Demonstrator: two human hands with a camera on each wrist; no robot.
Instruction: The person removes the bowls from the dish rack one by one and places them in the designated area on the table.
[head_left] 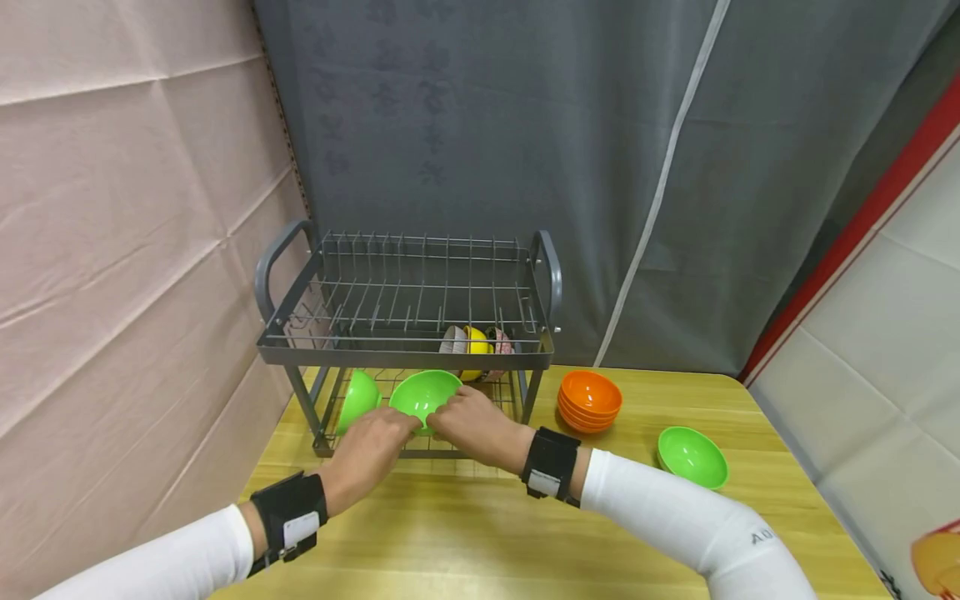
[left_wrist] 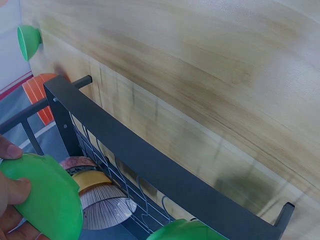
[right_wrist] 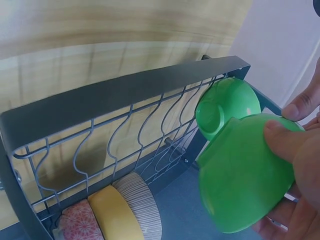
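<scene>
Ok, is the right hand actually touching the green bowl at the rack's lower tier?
Touching. The right wrist view shows the right hand with its fingers lying on the green bowl; the head view agrees, with both hands at that bowl.

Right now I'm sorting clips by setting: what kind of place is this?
Probably a staged dish-sorting corner, not a real kitchen: a two-level dish rack sits on a wooden table, plastic bowls stand about, and cloth sheets hang behind.
</scene>
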